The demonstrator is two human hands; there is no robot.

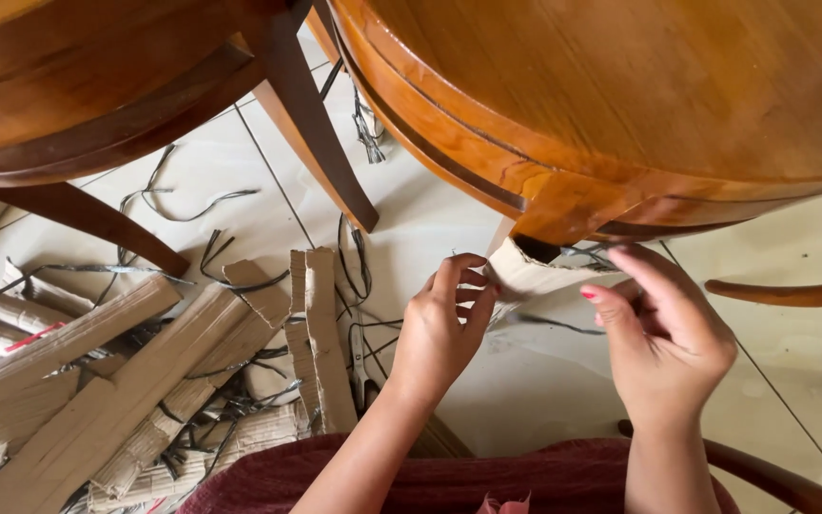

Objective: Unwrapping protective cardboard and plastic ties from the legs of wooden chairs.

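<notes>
Hands working cardboard piece (525,271) | left hand (441,328) pinching its edge, right hand (663,328) fingers seemingly gripping | we are keeping both pinches firm.

Soft, even daylight filled the scene, bright on the pale tiled floor (544,381). The glossy wooden desk (639,86) carried a broad, mild sheen across its top, without harsh glare. Beneath the desk's rim lay a faint, diffuse shadow on the floor. Focus was sharp throughout, though the desk's curved edge bulged slightly from wide-angle distortion towards the corners.
</notes>
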